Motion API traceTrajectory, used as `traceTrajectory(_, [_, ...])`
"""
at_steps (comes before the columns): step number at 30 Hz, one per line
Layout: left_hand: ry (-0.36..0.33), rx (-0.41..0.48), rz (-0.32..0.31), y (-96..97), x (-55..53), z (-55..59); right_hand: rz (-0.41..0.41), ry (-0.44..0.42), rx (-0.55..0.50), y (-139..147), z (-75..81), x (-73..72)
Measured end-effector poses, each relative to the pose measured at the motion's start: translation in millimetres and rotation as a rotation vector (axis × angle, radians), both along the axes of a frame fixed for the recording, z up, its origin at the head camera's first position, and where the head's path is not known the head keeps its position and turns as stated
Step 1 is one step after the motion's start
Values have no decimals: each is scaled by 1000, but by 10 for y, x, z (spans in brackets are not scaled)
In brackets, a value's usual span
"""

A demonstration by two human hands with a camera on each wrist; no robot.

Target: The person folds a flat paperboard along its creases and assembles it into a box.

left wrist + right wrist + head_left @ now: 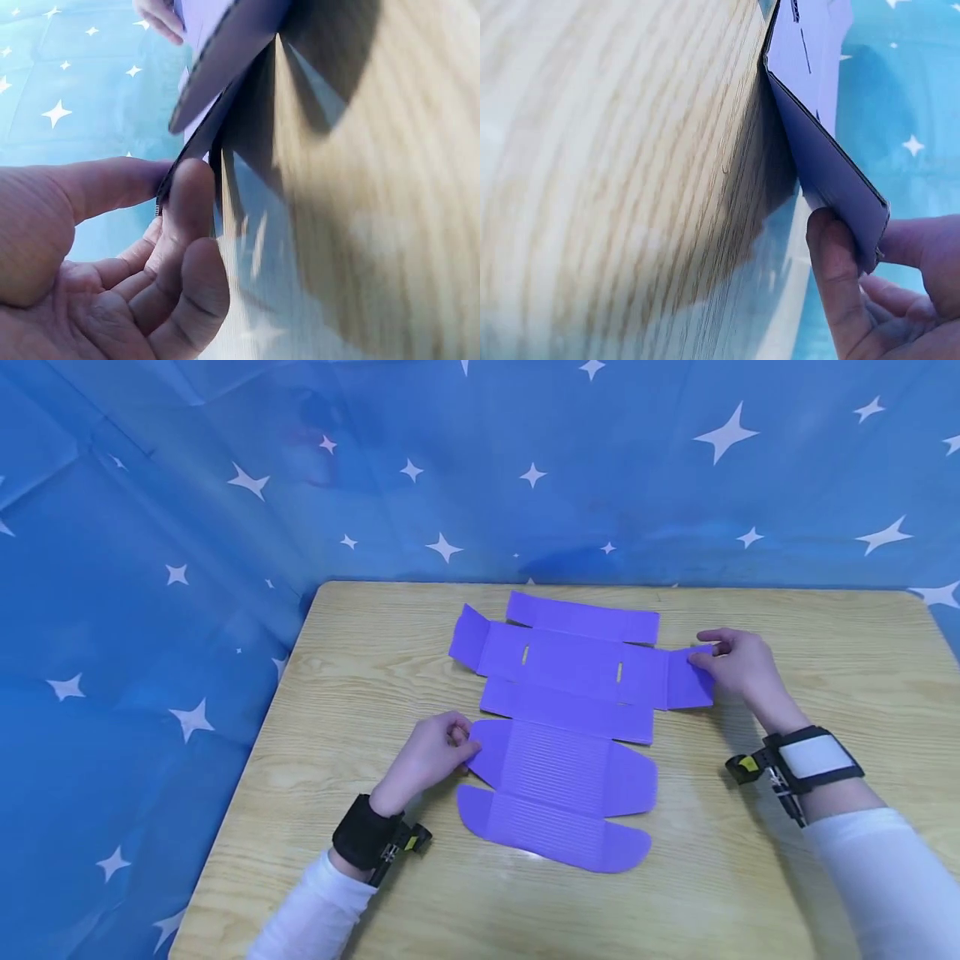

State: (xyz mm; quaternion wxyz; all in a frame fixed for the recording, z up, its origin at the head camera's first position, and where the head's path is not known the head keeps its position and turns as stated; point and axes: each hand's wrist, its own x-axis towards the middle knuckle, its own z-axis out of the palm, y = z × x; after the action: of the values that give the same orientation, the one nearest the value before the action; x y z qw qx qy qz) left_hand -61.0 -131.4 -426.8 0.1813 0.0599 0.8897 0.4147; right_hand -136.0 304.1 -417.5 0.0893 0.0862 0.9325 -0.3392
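Observation:
An unfolded purple cardboard box [573, 660] lies spread out on the table, with two slots in its middle panel and flaps on both sides. My left hand [433, 747] pinches a rounded side flap on the box's left, between thumb and fingers; the left wrist view shows that flap [196, 142] in the grip. At the far right, my right hand [738, 664] pinches the end of a square side flap [688, 681]. In the right wrist view this flap [825, 161] slants up off the table. The opposite flap [470, 639] at upper left also stands partly raised.
The wood-grain table [360, 668] has its far edge along a blue star-patterned cloth [480, 468], which also hangs at the left. Each wrist wears a black strap with a small camera, the left one [416, 837] and right one [742, 768] near the table.

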Motion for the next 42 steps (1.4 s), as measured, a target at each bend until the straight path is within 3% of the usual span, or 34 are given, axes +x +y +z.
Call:
traceTrajectory(2, [30, -28, 6, 24, 27, 4, -4, 7, 3, 4, -3, -20])
traceTrajectory(7, [197, -154, 0, 49, 10, 42, 4, 29, -23, 42, -7, 57])
traceTrajectory(10, [294, -210, -79, 61, -73, 63, 9, 16, -88, 68, -8, 216])
traceTrajectory(14, [364, -269, -223, 92, -222, 82, 14, 0, -152, 50, -27, 432])
traceTrajectory(18, [357, -301, -245, 139, -342, 62, 21, 27, -172, -20, -78, 519])
traceTrajectory(25, [306, -254, -117, 256, -437, 2, 0, 39, -202, -71, -128, 452])
traceTrajectory(33, [333, -300, -116, 337, -309, -45, 24, 42, -210, -9, -100, 261])
traceTrajectory(42, [401, -352, -138, 355, -242, -46, 23, 39, -174, 23, -107, 254])
